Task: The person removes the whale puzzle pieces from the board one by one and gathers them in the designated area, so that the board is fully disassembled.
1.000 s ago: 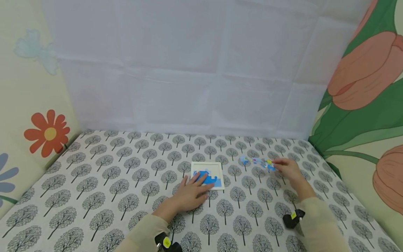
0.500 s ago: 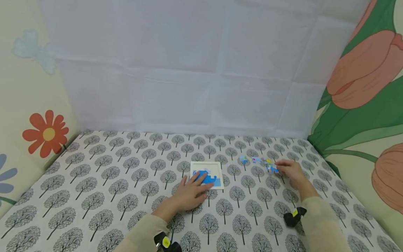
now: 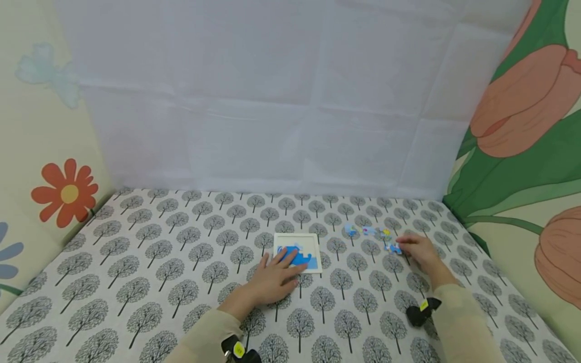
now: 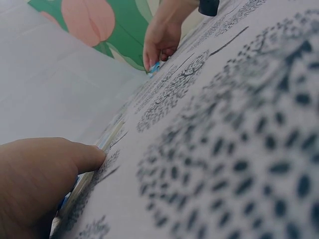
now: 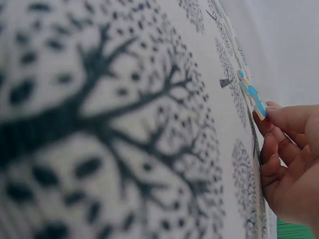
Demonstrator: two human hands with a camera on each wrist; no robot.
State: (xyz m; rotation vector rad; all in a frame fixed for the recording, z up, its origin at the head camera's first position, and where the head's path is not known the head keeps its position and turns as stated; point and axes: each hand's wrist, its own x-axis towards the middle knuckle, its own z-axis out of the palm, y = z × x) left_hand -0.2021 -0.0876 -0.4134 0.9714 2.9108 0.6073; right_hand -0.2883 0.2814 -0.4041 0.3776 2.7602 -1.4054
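Note:
A square white-framed jigsaw puzzle (image 3: pixel 313 238) with a partly filled blue whale picture lies on the cloth. My left hand (image 3: pixel 272 280) rests on its lower left part, fingers spread and straight over the picture. My right hand (image 3: pixel 417 250) pinches a blue puzzle piece (image 3: pixel 393 248) between thumb and fingers, to the right of the frame. In the right wrist view the puzzle piece (image 5: pixel 253 94) sticks out from the thumb tip, tilted. The left wrist view shows the left thumb (image 4: pixel 89 157) along the frame's edge.
Several loose puzzle pieces (image 3: pixel 368 230) lie in a loose row just beyond the right hand. The tree-print cloth (image 3: pixel 218 302) covers the table, with a white sheet (image 3: pixel 254 126) hanging behind. Flower-painted walls stand at both sides.
My right hand has drawn slightly back toward me with the blue puzzle piece, away from the other pieces. My left hand has stayed on the puzzle.

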